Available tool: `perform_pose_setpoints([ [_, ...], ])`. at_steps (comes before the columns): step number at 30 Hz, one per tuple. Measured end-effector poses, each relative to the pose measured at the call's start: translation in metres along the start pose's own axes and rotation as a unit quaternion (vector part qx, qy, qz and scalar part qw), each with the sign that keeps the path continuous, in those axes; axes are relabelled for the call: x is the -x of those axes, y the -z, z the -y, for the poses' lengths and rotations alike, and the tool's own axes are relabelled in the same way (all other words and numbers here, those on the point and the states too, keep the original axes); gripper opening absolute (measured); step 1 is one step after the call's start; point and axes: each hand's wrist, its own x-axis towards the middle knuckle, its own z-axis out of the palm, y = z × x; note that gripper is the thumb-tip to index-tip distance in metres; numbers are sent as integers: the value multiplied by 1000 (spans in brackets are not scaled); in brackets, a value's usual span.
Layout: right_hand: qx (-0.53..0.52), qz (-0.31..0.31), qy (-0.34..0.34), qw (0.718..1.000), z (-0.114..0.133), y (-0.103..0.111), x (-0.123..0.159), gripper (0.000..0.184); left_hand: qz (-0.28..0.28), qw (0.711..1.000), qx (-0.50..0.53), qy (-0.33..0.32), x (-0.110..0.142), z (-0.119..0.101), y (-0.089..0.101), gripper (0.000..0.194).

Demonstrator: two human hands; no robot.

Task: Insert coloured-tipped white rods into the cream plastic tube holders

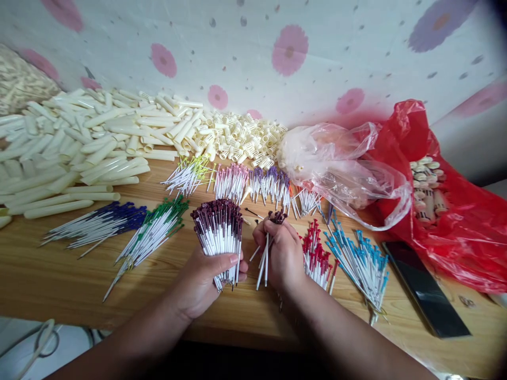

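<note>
My left hand (209,277) is closed around a thick upright bundle of pen refills (219,232), white tubes with dark maroon ends on top. Close beside it, my right hand (283,250) grips a smaller group of the same maroon-ended refills (264,261), their white tubes slanting down below the fingers. A loose dark-tipped refill (254,213) lies on the wooden table (158,295) between the hands. Red-ended refills (317,253) lie just right of my right hand. Green-ended refills (152,232) and dark blue ones (99,224) are spread left of my left hand.
Behind lie yellow (188,177), pink (232,182) and purple refills (273,184). Cream pen barrels (99,132) and short slotted pieces (241,137) are heaped at the back. On the right are light blue refills (360,264), a phone (425,290), a clear bag (328,153) and a red bag (471,227).
</note>
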Motion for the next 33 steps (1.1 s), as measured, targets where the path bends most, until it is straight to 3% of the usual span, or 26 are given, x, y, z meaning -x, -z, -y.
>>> perform_pose_setpoints([
  [6,-150,70,-183,969,4,-5,1,16,31,999,-15,-28,-2,0,2,15],
  [9,-174,88,-225,955,2,-7,4,15,51,998,-25,-27,-4,1,3,10],
  [16,-171,125,-211,954,-5,-3,1,8,37,998,-30,-34,-5,1,2,11],
  [20,-125,141,-171,967,-7,-6,3,26,-2,999,-22,-42,-4,1,0,11],
  [24,-76,147,-147,975,-10,-8,4,38,-4,999,-29,-44,-4,0,-2,13],
  [33,-64,82,-124,987,-13,-7,5,21,-19,999,-31,-33,-2,0,-5,16],
])
